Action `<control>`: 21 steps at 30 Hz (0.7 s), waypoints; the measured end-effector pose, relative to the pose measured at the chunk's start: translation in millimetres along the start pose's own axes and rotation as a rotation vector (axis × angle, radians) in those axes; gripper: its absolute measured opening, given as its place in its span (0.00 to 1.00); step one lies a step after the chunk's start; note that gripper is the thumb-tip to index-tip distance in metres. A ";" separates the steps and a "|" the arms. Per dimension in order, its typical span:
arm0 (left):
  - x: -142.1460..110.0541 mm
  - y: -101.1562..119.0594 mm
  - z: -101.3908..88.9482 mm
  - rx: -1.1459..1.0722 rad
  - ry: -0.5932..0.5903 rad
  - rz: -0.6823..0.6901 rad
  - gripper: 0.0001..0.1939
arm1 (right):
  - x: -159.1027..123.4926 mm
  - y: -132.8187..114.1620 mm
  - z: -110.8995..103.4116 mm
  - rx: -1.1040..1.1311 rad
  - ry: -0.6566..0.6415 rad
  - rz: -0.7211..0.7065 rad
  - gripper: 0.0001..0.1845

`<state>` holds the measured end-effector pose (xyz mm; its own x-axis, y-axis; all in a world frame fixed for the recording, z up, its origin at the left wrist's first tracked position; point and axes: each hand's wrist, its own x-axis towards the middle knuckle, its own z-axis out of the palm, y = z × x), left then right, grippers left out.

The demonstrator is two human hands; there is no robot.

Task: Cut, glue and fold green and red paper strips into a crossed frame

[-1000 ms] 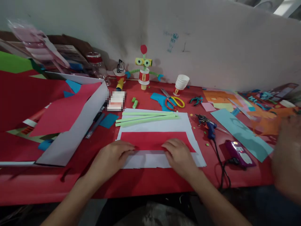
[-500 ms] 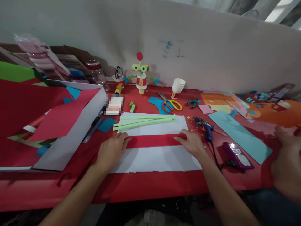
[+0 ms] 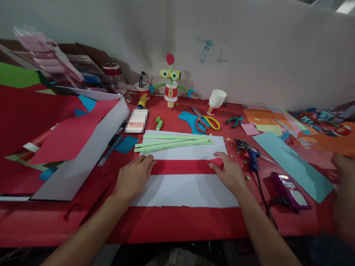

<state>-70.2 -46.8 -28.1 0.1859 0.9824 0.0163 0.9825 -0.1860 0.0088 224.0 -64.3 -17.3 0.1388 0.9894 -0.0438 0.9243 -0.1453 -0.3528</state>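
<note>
A narrow band of folded red paper (image 3: 180,167) lies across a white sheet (image 3: 188,190) in front of me. My left hand (image 3: 135,175) presses on the band's left end with curled fingers. My right hand (image 3: 229,171) pinches and presses its right end. Several light green paper strips (image 3: 173,142) lie on the white sheet just beyond the band.
A blue glue gun (image 3: 251,153), a purple device (image 3: 290,186) and a light blue paper strip (image 3: 294,164) lie to the right. Scissors (image 3: 205,120), stacked paper cups (image 3: 216,100) and a paper-cup robot figure (image 3: 170,87) stand farther back. Red and grey sheets (image 3: 72,147) pile up left. Another person's hand (image 3: 344,195) is at the right edge.
The red paper went from a wide sheet to a narrow folded band, farther from me on the white sheet. Both my hands moved forward with it and now press its ends.
</note>
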 end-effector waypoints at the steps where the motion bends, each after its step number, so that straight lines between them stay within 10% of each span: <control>1: 0.4 -0.2 -0.1 -0.006 -0.004 -0.003 0.19 | -0.2 -0.4 -0.1 -0.003 -0.003 -0.005 0.21; 21: -1.9 -0.4 8.3 -0.203 0.260 -0.162 0.17 | -8.4 3.3 11.9 -0.157 0.207 -0.141 0.13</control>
<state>-70.9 -48.4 -36.4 -0.0066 0.9678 0.2515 0.9718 -0.0531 0.2299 221.6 -73.0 -29.3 0.0595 0.9794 0.1931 0.9810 -0.0216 -0.1927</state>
